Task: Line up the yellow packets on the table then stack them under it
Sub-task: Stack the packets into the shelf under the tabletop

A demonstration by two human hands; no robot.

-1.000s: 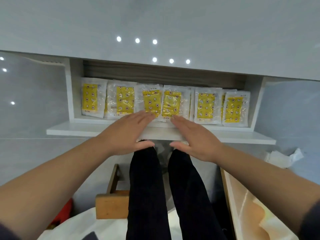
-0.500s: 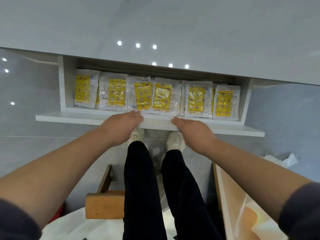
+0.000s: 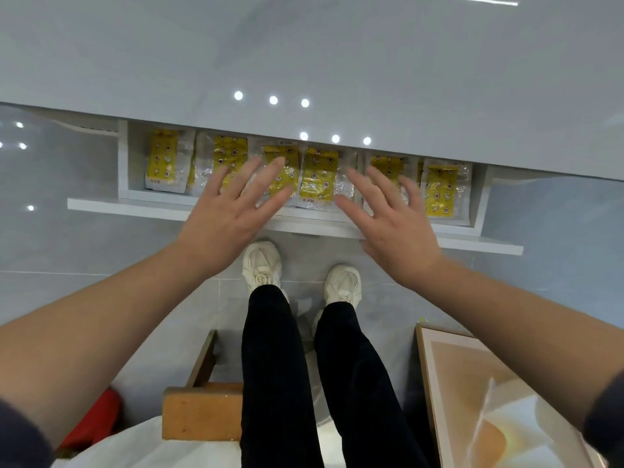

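A grey table overhangs a white shelf, where yellow packets lie side by side in a row. The person's left hand and right hand hover spread over the middle packets, fingers straight, grasping nothing.

— What do you see under the table?
— I see yellow packets in 1 row on the shelf. My left hand and right hand are spread, fingers straight, before the middle ones.
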